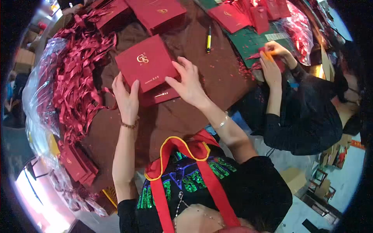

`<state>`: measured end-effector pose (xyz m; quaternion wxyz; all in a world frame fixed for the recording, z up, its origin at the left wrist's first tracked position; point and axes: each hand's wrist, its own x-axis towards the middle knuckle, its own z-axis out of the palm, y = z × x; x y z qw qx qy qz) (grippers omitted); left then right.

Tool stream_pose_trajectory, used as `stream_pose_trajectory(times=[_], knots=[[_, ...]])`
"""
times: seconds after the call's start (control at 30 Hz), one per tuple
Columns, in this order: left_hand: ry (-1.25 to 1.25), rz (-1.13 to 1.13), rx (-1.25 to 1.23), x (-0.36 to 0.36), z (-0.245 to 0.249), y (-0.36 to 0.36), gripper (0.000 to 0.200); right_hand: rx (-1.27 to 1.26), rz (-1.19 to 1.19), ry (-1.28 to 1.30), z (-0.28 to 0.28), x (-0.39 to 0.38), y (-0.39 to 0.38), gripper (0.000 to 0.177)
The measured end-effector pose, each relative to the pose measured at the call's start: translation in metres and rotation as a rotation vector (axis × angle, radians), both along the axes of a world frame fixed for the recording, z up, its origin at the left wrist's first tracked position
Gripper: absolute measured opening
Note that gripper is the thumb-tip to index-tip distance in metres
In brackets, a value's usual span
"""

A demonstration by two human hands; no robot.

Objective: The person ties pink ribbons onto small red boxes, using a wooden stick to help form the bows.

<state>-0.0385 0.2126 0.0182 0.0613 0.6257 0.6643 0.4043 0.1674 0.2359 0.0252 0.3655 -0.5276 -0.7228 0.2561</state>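
Observation:
A flat red card piece (145,64) with a gold logo lies tilted in front of me, with a second red piece (165,95) showing below its lower edge. My left hand (126,95) grips the lower left corner, thumb in front and fingers along the side. At the right edge, my right hand (188,79) holds the same piece, its thumb near the lower right corner. A large heap of dark red ribbons (79,73) lies just left of my left hand, on clear plastic wrapping (35,101).
Stacks of matching red pieces (159,13) stand at the back of the brown-covered table (217,73). A yellow-black cutter knife (209,40) lies near red scraps. To the right, a co-worker's hands (274,62) work over a green mat (243,40). More red pieces (75,163) lie lower left.

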Motion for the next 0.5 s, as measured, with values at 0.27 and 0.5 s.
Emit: stream_pose_trajectory(times=[0.27,0.5], knots=[[-0.945,-0.114,-0.242,0.000,0.009,-0.085,0.051,0.242,-0.006,0.173,0.030,0.000,-0.009,0.024],[-0.376,-0.105,-0.563,-0.009,0.010,-0.127,0.043,0.076,0.647,-0.254,-0.008,-0.024,-0.040,0.023]])
